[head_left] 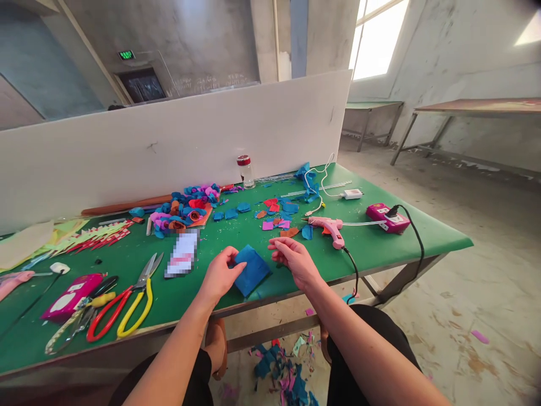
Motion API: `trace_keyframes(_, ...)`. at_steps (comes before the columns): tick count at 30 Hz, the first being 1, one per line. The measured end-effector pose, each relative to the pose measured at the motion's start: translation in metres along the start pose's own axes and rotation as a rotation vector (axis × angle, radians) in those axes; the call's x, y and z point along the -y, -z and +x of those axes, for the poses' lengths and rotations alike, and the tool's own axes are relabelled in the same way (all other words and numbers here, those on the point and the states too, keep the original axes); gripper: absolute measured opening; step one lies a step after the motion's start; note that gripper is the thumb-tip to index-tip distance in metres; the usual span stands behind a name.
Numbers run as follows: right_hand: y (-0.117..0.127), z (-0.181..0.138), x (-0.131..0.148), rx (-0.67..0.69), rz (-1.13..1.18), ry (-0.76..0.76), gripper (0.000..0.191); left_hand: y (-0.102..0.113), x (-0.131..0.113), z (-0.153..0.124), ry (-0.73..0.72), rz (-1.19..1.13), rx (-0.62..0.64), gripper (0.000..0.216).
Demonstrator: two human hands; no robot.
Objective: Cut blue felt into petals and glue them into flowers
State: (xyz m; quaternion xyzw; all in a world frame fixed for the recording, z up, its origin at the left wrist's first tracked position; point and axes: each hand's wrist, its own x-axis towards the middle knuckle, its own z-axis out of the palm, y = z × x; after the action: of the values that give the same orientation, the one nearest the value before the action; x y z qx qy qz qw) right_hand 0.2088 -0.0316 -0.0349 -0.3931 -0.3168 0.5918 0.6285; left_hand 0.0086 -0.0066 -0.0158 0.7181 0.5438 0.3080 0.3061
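Near the table's front edge, my left hand (222,273) pinches a blue crepe paper square (251,272) by its left side, thumb on top. To its right, apart from the paper, my right hand (295,260) has loosely bent fingers with nothing visible in them. Beyond that hand lies a pink glue gun (328,228) with a clear glue stick in its back. Small blue, red and purple paper pieces (276,224) are scattered on the green table (228,235) ahead of my hands. A heap of paper flowers (181,208) sits farther left.
Red-and-yellow-handled scissors (137,296) and a magenta power block (71,297) lie at left. Another power block (387,218) is at right, its black cord hanging over the edge. A red-lidded jar (245,172) stands by the white board (203,135). Paper scraps (285,369) litter the floor.
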Motion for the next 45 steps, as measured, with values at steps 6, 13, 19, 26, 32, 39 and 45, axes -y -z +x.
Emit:
trace_keyframes(6, -0.024, -0.014, -0.002, 0.094, 0.096, -0.005, 0.043, -0.009, -0.016, -0.006, 0.019, -0.548, -0.294, 0.032)
trace_keyframes(13, -0.034, -0.017, -0.010, 0.121, 0.293, -0.067, 0.041, -0.018, -0.023, -0.014, -0.144, -0.145, -0.426, 0.036)
trace_keyframes(19, -0.027, -0.013, -0.014, 0.128, 0.306, -0.143, 0.042, -0.010, -0.029, -0.018, -0.404, 0.309, -0.462, 0.015)
trace_keyframes(26, -0.030, -0.017, -0.015, 0.116, 0.284, -0.145, 0.039, -0.023, -0.025, -0.019, -0.164, 0.203, -0.281, 0.019)
trace_keyframes(32, -0.026, -0.013, -0.014, 0.069, 0.290, -0.156, 0.041, -0.019, -0.022, -0.020, -0.082, 0.029, -0.246, 0.018)
trace_keyframes(39, -0.016, -0.007, -0.006, 0.106, 0.315, -0.209, 0.038, 0.020, -0.029, -0.021, -0.192, -0.006, -0.041, 0.021)
trace_keyframes(45, -0.014, -0.008, -0.004, 0.191, 0.301, -0.293, 0.034, 0.041, -0.037, -0.024, -0.211, 0.070, 0.067, 0.020)
